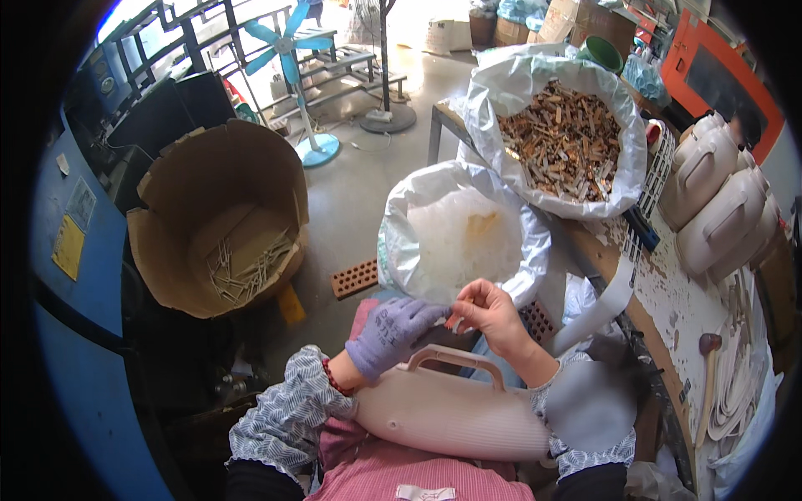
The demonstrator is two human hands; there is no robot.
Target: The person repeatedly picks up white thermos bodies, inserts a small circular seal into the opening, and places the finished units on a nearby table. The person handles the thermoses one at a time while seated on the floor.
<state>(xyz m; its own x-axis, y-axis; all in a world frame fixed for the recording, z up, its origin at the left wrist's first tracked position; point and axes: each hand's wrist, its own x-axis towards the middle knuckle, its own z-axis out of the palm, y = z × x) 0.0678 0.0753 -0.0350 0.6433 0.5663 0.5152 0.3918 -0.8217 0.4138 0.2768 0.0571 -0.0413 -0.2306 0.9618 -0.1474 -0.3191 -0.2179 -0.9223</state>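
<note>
Small red piece (452, 321) is in front of me, between my two hands, above the handle (451, 354) of the beige jug (451, 417). My bare right hand (494, 321) is pinching it, as it seems, with thumb and forefinger, so this hand is the nearer one. My left hand (394, 336), in a purple glove, is just at its left with fingers bent; whether they also grip it, I cannot tell. The piece is too small for me to read its long axis. The jug lies across my lap, its length going from left to right. The white bag (396, 242) stands ahead, beyond both hands.
</note>
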